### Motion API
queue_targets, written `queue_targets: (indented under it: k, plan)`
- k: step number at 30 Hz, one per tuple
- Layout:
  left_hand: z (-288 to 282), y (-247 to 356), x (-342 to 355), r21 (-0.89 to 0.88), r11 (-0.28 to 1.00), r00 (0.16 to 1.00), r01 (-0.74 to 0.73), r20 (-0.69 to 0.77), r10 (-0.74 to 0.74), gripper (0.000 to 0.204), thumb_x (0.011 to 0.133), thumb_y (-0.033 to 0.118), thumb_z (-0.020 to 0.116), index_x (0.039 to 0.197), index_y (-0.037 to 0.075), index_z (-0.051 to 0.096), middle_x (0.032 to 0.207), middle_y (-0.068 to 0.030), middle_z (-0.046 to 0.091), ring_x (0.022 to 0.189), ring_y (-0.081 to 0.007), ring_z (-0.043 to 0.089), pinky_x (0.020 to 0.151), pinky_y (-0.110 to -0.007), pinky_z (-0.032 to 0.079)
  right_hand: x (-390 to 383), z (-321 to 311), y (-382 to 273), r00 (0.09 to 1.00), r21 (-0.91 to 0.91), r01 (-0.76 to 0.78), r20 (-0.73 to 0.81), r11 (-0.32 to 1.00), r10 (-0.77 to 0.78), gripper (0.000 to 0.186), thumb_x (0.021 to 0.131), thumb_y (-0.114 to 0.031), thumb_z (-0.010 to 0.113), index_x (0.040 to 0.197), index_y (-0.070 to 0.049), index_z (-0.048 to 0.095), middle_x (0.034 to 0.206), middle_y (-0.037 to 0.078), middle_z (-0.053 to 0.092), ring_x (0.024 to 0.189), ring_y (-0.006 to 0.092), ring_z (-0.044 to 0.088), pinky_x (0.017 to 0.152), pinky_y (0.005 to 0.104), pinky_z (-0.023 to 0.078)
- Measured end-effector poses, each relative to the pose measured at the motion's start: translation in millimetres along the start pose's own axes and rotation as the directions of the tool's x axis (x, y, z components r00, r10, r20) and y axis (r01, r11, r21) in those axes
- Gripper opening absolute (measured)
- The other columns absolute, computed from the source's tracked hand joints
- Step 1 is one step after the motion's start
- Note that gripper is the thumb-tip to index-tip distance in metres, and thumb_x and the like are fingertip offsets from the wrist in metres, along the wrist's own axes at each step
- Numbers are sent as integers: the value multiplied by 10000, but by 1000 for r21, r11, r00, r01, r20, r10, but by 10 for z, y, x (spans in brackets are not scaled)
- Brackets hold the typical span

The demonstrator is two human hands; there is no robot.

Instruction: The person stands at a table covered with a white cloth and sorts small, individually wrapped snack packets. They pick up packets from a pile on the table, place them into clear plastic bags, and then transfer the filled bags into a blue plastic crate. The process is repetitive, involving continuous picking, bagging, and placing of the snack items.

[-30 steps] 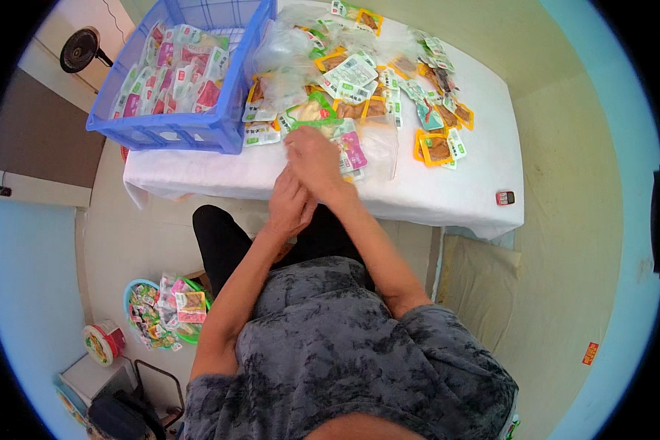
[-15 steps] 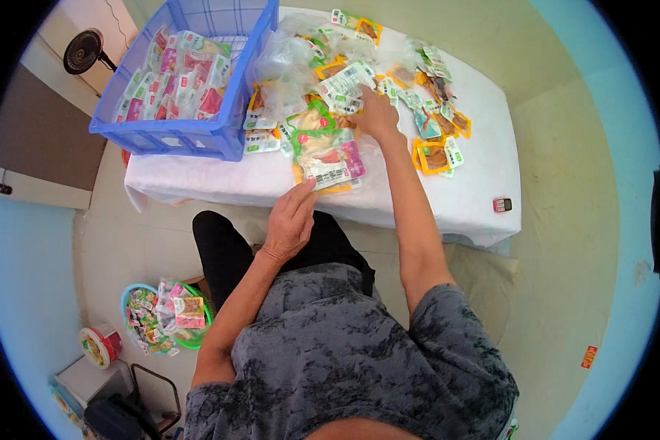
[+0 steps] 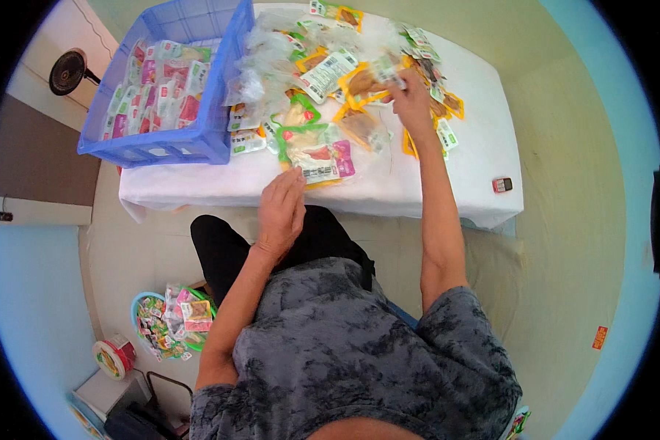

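My left hand (image 3: 281, 211) is at the table's front edge, its fingers closed at the near left corner of a small stack of flat food packets (image 3: 320, 155). The top packet is clear with a green edge, a purple patch and a white label. Over the middle of the table, my right hand (image 3: 412, 103) is closed on a yellow-edged food packet (image 3: 361, 82) with brown contents, partly blurred. Just left of that lies a white-backed packet (image 3: 328, 75). Another yellow-edged packet (image 3: 365, 129) lies between the stack and my right forearm.
A blue plastic crate (image 3: 165, 150) filled with packets stands at the table's left. Clear plastic bags (image 3: 260, 81) lie beside it. More packets (image 3: 447, 103) are heaped right of my hand. A small red-and-black device (image 3: 501, 185) sits near the right edge. Baskets of packets (image 3: 156, 323) stand on the floor.
My right hand has moved right, away from the white-backed packet, and now has a yellow-edged packet in it. My left hand stays at the stack's corner. The view has shifted slightly.
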State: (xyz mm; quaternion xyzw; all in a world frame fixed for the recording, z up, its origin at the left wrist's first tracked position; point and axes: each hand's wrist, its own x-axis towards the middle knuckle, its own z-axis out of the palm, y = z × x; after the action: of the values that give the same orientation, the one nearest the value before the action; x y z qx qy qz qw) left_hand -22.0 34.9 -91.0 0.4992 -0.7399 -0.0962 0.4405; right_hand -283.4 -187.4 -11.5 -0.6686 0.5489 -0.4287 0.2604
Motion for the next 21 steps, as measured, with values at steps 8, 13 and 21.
queue_targets:
  k: [8,13,21]
  plan:
    - [66,281,456,-117,993,1000,27,-5,-28,408,860,30,687,1260,16,609,1110,-167,650,984,-342,634,848,-412,523,-1075,-678,267,879,466,-131,-353,875,320,213,963,24,570,1162,32,494,992,161,660,722,241,724,609,318,607]
    - [392,384,742,-135,982,988,134,100,-121,473,875,198,731,1282,7,585,1013,-144,646,854,-291,649,741,-392,527,-1446,-404,516,854,639,-246,-213,729,475,241,968,20,565,1197,13,486,1013,159,665,725,249,723,616,327,614]
    - [670,529,986,-51,979,977,195,92,-190,462,863,237,728,1248,22,594,930,-133,696,732,-305,675,644,-416,522,-1565,-66,65,900,684,-327,16,652,435,221,969,15,563,1178,17,494,1031,166,678,751,252,741,626,309,619]
